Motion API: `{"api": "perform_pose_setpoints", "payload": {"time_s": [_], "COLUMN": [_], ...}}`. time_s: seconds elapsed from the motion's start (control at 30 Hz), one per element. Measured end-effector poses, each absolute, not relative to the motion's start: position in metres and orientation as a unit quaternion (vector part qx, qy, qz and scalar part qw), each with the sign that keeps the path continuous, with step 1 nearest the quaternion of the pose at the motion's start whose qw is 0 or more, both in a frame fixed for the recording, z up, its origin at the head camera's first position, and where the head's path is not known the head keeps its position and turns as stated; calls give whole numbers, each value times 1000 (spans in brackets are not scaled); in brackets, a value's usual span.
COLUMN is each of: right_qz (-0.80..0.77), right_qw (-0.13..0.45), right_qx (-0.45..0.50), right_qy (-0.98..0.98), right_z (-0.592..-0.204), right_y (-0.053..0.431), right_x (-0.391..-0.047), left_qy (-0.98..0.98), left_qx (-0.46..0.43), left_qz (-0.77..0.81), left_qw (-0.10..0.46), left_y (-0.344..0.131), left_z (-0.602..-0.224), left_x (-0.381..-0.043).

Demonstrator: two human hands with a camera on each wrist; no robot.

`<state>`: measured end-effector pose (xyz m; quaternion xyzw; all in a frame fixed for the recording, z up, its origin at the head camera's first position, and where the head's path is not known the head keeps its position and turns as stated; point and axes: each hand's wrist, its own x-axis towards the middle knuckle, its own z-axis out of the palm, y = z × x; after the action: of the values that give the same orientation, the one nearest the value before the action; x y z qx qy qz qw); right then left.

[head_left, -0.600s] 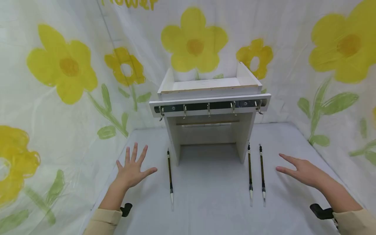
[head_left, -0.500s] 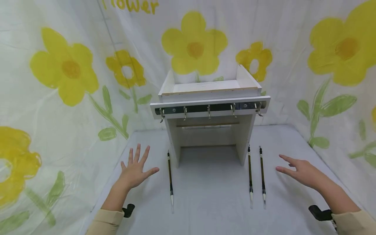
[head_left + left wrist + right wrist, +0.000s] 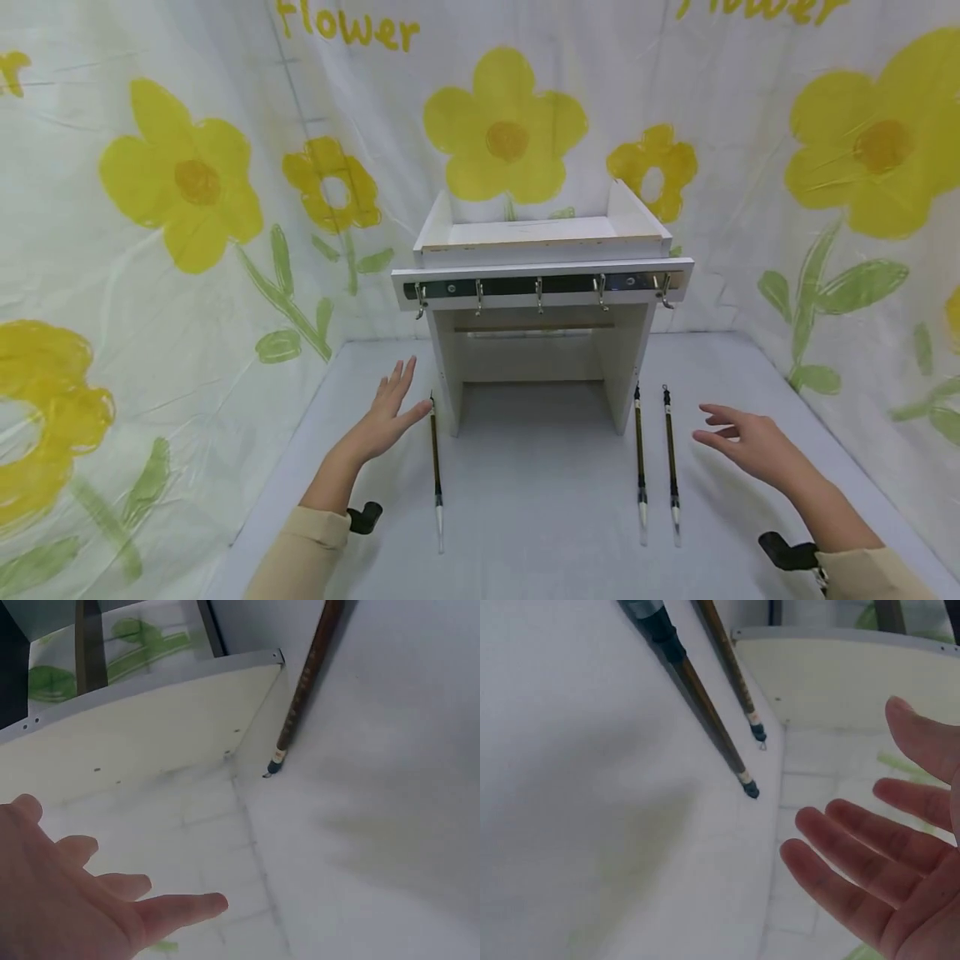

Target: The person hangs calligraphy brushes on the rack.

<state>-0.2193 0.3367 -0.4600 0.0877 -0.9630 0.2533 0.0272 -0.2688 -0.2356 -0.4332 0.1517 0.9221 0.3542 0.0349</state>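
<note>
Three writing brushes with dark handles and clear tip caps lie on the white-covered table. The left brush (image 3: 436,454) is beside the rack's left side; my left hand (image 3: 381,427) hovers just left of its upper end, fingers straight and thumb spread, holding nothing. On the right lie the inner brush (image 3: 640,458) and the outer brush (image 3: 671,462), side by side and apart. My right hand (image 3: 753,446) is to the right of the outer brush, fingers loosely bent, nothing in it. Both wrist views show the hands free of contact, with brush ends nearby.
A white wooden rack (image 3: 543,367) stands at the back centre, with a row of metal hooks (image 3: 539,287) along its front board and an open tray (image 3: 540,232) on top. A white curtain (image 3: 225,317) painted with yellow flowers hangs behind and at the sides.
My left hand has moved right, toward the left brush, and turned. My right hand has shifted slightly left, its fingers bending a little more. The head view has tilted up slightly.
</note>
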Motion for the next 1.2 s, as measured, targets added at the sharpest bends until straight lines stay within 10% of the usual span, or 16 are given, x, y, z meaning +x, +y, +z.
{"api": "perform_pose_setpoints", "payload": {"time_s": [0.5,1.2], "right_qz": [272,328], "right_qw": [43,-74], "right_qx": [33,-54], "right_qy": [-961,-940], "right_z": [-478,-495], "right_y": [324,297], "right_x": [-227,-241], "left_qy": [816,745], "left_qx": [161,49], "left_qz": [541,662], "left_qw": [121,69], "left_y": [-208,-179], "left_z": [-430,-437], "left_x": [-295,-304]}}
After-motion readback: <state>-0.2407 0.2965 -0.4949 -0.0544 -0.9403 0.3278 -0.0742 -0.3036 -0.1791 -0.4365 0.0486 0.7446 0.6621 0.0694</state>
